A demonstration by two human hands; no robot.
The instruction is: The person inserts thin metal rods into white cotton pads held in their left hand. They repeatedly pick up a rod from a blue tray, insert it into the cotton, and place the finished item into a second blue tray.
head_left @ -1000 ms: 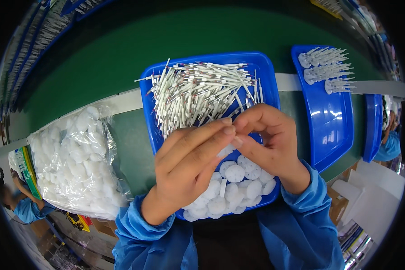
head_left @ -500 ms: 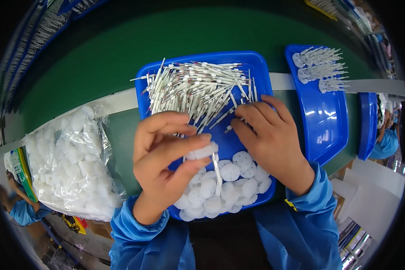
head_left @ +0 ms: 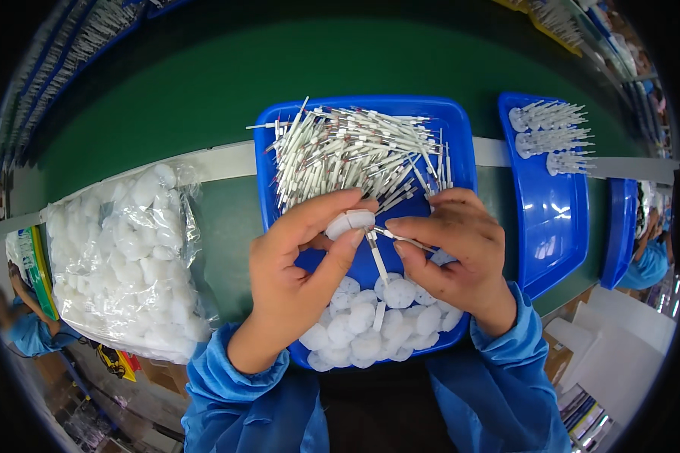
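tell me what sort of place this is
Likely a small-parts assembly workshop: a blue plastic tray holds many thin white rods and round white discs, and a clear plastic bag of white pieces lies beside it.

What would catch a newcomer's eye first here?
Probably the blue tray, centre, with thin white sticks heaped at the far end, white discs at the near end. Above it, the left hand pinches a disc and the right hand a stick. A clear bag of white pieces lies left.
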